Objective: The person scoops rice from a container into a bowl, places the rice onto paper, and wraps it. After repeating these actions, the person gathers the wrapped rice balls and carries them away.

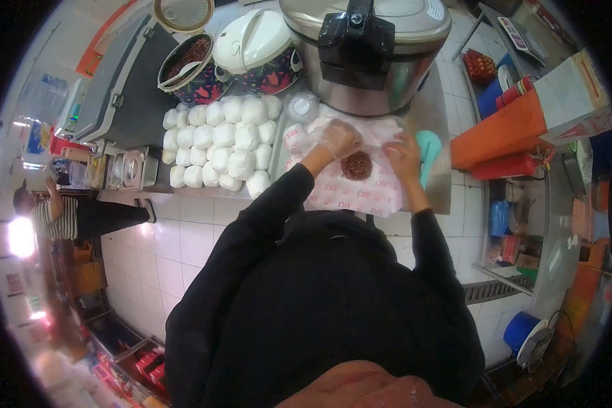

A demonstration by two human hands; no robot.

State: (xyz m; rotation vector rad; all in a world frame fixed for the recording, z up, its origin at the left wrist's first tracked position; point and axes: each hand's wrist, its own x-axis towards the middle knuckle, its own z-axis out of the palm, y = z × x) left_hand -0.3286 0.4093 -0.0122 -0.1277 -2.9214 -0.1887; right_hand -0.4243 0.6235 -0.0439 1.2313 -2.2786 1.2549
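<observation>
The work in hand is looking like shaping or placing a brown food clump (356,165), which is lying on the printed paper (353,197), on the near part of the surface (440,187), just in front of the big metal cooker (306,68). The left hand (340,139) is wearing what is looking like a thin clear plastic cover, and its fingers are curling inward just beyond the clump; I cannot tell if they are grasping something. The right hand (402,158) is reaching over the right part of the paper with bent fingers, but whether it is pinching the paper or only resting there, I cannot tell. In my judgement, moving the clump is calling for gentle support from below, and folding the paper is calling for a free edge and the clump staying compact. To the left, many white wrapped bundles (241,164) are standing in rows, and to the right a turquoise paddle (428,146) is lying. The left palm is hiding from view, the crumpled white and clear layers behind the hands are hard to separate, and the cooker is being cut off at the far edge, so its inside is not showing.
</observation>
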